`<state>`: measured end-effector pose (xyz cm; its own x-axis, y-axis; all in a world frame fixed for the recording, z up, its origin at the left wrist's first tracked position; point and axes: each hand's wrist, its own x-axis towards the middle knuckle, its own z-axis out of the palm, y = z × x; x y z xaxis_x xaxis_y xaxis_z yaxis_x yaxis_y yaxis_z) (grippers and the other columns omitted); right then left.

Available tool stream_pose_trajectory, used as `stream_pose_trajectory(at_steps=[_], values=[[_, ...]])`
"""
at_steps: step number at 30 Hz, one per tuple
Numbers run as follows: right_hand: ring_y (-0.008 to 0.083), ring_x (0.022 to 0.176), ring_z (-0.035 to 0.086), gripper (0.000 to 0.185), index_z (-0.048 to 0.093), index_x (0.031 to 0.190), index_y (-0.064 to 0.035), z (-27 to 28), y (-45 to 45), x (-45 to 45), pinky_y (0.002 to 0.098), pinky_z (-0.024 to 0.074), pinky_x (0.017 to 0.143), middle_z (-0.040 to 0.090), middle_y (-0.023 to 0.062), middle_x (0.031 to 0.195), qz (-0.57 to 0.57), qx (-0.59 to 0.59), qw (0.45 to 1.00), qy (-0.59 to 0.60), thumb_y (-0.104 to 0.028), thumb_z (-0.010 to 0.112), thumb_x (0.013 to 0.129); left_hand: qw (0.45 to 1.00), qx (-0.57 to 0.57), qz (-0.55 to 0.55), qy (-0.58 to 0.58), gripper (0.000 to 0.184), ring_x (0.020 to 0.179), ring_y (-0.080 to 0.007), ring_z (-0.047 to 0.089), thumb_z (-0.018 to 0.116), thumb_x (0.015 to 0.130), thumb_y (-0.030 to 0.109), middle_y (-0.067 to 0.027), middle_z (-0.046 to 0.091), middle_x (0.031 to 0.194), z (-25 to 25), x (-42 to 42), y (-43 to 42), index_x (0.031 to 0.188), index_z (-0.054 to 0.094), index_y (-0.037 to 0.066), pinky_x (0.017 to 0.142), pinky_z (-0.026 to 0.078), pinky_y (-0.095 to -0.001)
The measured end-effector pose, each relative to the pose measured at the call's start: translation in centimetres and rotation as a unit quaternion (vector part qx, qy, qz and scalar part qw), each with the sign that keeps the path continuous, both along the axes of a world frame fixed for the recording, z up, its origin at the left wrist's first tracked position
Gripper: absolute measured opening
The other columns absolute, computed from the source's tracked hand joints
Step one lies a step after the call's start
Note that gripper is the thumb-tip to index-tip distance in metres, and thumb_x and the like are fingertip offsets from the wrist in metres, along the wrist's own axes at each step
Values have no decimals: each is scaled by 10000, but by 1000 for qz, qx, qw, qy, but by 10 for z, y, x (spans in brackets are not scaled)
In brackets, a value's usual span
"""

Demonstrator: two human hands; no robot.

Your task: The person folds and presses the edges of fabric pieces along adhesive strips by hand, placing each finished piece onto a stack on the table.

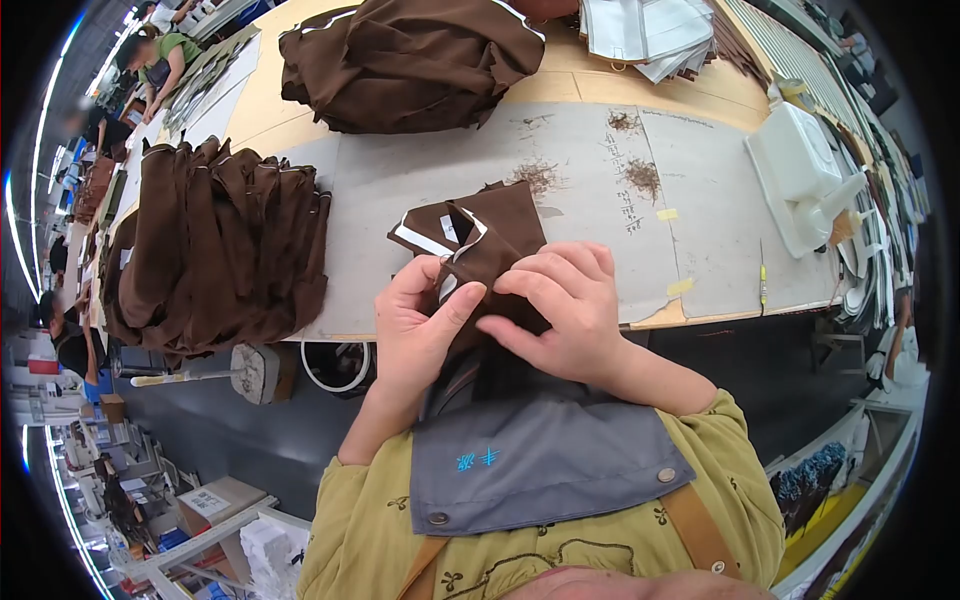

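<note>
Both of my hands hold a brown fabric piece (515, 215) at the table's front edge. It has white strips along its edges and a small white label near its upper left. My left hand (425, 315) pinches the left side of the cloth between thumb and fingers, close to a white-edged fold. On the right side, my right hand (560, 305) grips the same cloth with curled fingers and the thumb underneath. The lower part of the piece is hidden behind my hands.
A pile of folded brown fabric pieces (225, 250) lies at left. A larger brown bundle (410, 65) sits at the back, white panels (650, 35) beside it. Thread scraps (640, 178) dot the grey sheet. At right are a white plastic container (795, 175) and a yellow pen-like tool (763, 285).
</note>
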<state>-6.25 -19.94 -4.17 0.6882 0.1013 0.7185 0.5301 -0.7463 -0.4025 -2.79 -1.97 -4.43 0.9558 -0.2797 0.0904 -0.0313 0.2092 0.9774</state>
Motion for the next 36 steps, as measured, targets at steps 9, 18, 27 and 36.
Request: stream_pose_trajectory(at_steps=[9,18,27,36], values=[[190,861,608,150,651,824,-135,-1,-5,2,349,390,828,635,-26,829,-1,34,999,5,-98,731,704,999,-22,-19,38,98,819,-13,522,645,909,-8,40,624,917,5,-6,-3,1005,644,9,738,426,-185],[198,853,596,92,631,793,-116,-1,-16,3,341,387,828,637,-12,809,91,114,985,92,-89,708,751,997,59,-41,-22,134,835,-30,531,644,905,3,29,628,941,-4,-3,2,1039,648,4,765,434,-205],[190,881,606,155,651,827,-145,4,-8,2,349,390,844,658,-39,857,16,45,998,36,-134,772,731,995,93,-38,7,93,782,-29,533,669,908,32,32,627,920,-1,-6,-2,1000,660,22,719,440,-207],[192,891,616,138,662,816,-140,6,-12,2,362,402,848,663,-45,832,53,80,990,105,-104,759,725,990,135,-21,-43,119,783,-63,547,682,867,19,-3,636,900,-7,-4,-3,985,668,17,708,447,-232]])
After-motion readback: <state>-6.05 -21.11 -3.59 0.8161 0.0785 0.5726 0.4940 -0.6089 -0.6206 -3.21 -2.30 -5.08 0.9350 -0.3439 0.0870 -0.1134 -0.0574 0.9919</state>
